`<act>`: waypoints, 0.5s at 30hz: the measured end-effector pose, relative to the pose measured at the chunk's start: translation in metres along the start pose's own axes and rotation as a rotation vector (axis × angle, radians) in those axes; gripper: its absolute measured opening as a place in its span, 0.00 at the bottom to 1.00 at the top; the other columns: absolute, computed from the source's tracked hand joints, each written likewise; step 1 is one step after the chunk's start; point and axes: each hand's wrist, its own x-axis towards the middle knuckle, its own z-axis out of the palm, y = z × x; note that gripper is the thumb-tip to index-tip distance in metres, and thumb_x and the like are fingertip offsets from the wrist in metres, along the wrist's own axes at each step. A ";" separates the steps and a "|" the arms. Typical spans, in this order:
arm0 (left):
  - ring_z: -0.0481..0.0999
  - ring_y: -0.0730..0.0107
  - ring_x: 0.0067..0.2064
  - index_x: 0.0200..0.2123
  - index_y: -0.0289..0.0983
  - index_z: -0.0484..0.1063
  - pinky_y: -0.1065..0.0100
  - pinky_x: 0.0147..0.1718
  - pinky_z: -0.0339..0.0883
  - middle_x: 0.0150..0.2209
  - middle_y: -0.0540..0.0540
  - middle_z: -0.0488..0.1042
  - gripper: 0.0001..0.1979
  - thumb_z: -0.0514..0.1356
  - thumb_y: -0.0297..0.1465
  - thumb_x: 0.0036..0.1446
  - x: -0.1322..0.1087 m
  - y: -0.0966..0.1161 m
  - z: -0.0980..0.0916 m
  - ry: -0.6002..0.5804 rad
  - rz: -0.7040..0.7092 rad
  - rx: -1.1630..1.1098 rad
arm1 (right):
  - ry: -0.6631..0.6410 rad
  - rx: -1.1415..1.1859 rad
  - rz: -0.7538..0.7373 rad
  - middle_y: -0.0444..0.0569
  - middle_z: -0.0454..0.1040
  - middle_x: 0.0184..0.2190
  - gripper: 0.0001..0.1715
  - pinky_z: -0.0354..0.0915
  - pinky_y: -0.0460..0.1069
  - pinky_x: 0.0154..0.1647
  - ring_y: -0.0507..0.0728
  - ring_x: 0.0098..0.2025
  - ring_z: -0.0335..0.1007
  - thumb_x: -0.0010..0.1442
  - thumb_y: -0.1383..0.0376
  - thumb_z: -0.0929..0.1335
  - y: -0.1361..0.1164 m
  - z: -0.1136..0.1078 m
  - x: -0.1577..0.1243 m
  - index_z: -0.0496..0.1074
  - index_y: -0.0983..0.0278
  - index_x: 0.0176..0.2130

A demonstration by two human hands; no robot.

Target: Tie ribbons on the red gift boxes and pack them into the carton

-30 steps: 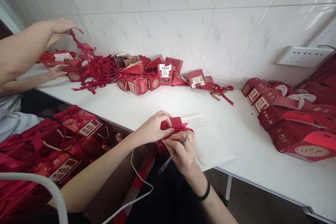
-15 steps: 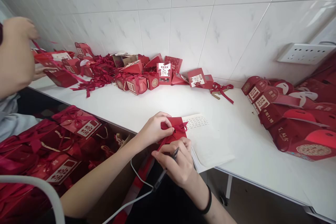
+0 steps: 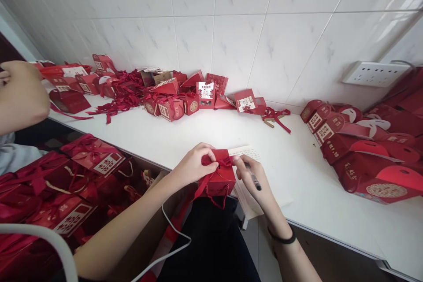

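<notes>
A small red gift box [image 3: 218, 179] with a red ribbon sits at the near edge of the white table [image 3: 198, 134]. My left hand [image 3: 194, 164] is closed on the ribbon at the box's top left. My right hand [image 3: 253, 178] pinches the ribbon on the box's right side and also holds a black pen [image 3: 254, 179] between its fingers. A sheet of paper with small print [image 3: 254, 172] lies under my right hand.
Small red boxes and loose ribbons [image 3: 172, 97] line the tiled wall. Larger red boxes [image 3: 363, 150] are stacked at right below a wall socket [image 3: 375, 74]. Red gift bags [image 3: 66, 185] fill a carton at lower left. Another person's hand [image 3: 20, 94] is at far left.
My right hand moved from below the box to its right side. The box now stands upright at the table edge. The other person's hand dropped lower, away from the wall.
</notes>
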 end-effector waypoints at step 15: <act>0.70 0.63 0.50 0.35 0.38 0.70 0.60 0.52 0.63 0.46 0.45 0.69 0.06 0.57 0.31 0.53 0.002 -0.002 0.004 -0.015 0.136 -0.033 | -0.082 0.152 -0.127 0.44 0.68 0.23 0.20 0.60 0.45 0.27 0.52 0.26 0.62 0.61 0.52 0.64 -0.028 0.004 0.013 0.68 0.65 0.28</act>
